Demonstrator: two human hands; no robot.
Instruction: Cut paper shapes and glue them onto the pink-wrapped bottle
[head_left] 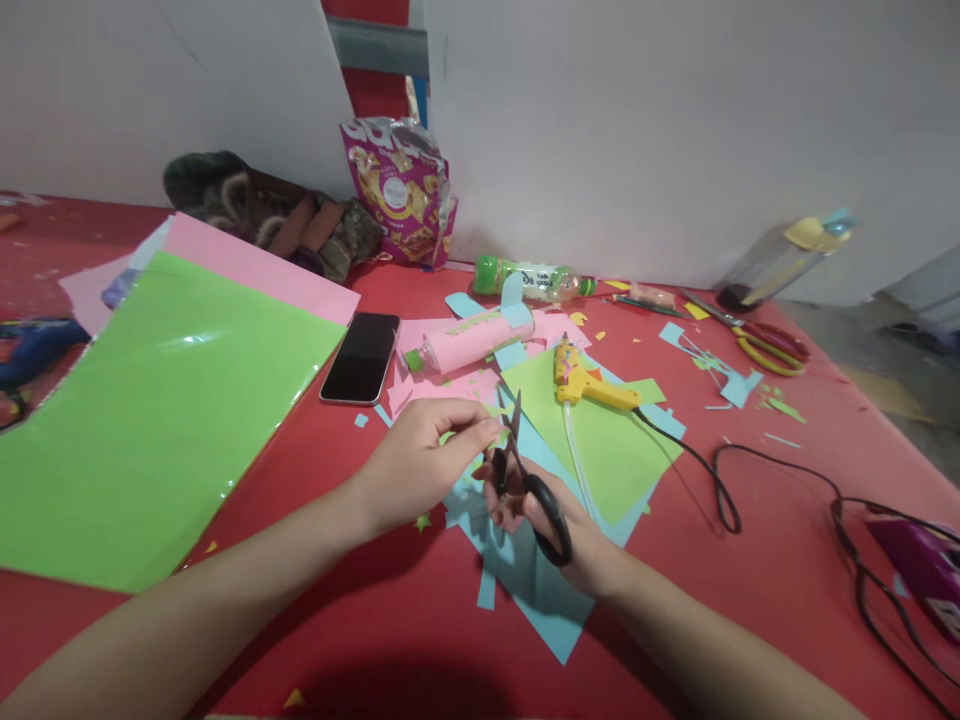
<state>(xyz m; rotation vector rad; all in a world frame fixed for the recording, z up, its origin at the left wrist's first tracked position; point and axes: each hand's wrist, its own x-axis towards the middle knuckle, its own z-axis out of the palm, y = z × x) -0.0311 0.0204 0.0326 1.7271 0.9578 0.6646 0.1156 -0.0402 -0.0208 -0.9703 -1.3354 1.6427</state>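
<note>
Presently the black-handled scissors (pixel 513 448) sit in my right hand (pixel 583 545), blades parted and pointing away from me, just beside my left fingertips. My left hand (pixel 424 455) pinches a small green paper scrap (pixel 504 437) near those blades. Light-blue paper (pixel 553 612) lies below; beyond, a yellow hot-glue gun (pixel 576 385) rests on green paper (pixel 622 460), with a pink-wrapped bottle (pixel 472 343) and smartphone (pixel 361 358) farther left

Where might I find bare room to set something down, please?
The red table has two barer patches: between the phone, green sheet and left forearm; and between the right forearm, black cable and the green paper under the glue gun. It is crowded around the black-handled scissors and pink-wrapped bottle.
</note>
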